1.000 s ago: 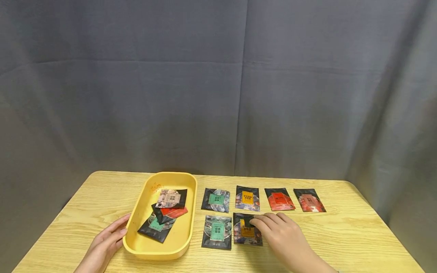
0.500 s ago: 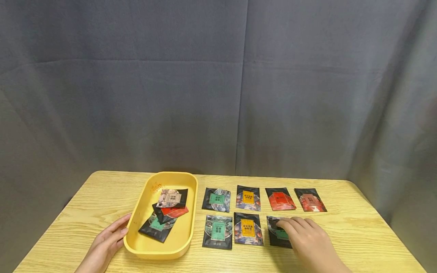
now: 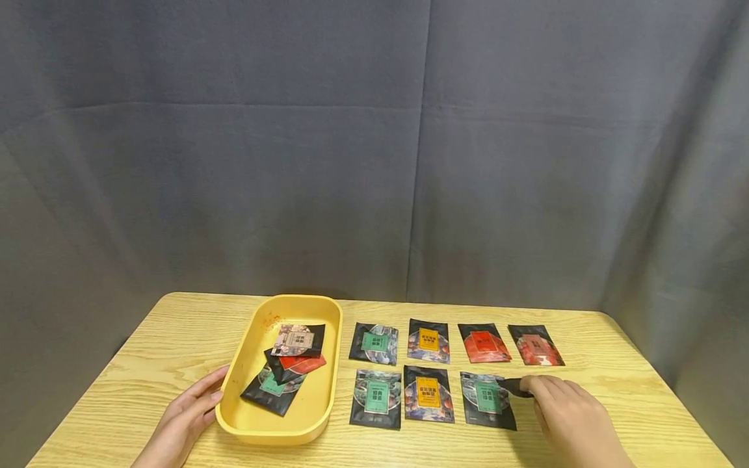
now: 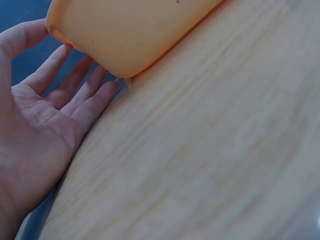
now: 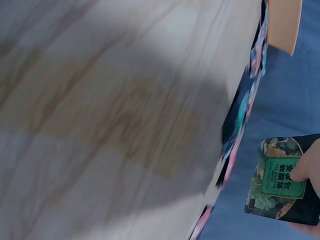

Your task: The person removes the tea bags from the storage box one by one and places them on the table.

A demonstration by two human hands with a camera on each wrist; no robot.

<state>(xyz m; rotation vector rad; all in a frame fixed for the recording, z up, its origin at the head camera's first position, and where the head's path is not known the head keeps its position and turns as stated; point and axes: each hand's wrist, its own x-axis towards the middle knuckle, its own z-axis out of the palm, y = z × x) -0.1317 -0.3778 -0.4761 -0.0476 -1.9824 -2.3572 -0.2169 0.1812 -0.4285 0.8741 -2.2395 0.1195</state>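
Observation:
My right hand [image 3: 570, 416] pinches a black tea sachet [image 5: 270, 175] with a green label between thumb and fingers, above the table on the right. In the head view that sachet shows edge-on, just right of another green-labelled sachet [image 3: 488, 398] lying at the front row's right end. My left hand [image 3: 180, 417] rests against the left side of the yellow tray [image 3: 325, 403], thumb and fingertips at its rim and outer wall, the other fingers loosely extended. Inside the tray lie several overlapping sachets: pale pink [image 3: 300, 340], red [image 3: 307, 365] and green [image 3: 272, 390].
Farther back on the wooden table [image 3: 620, 403] is a row of sachets: green [image 3: 374, 342], yellow [image 3: 429, 339], red [image 3: 484, 342] and dusty pink [image 3: 535, 345]. Before them lie a green [image 3: 376, 398] and a yellow sachet [image 3: 429, 394]. A grey curtain [image 3: 374, 162] hangs behind.
My right hand has moved right from the front yellow sachet, past a green-labelled sachet now lying uncovered beside it, with another sachet still in its fingers. My left hand has stayed at the tray.

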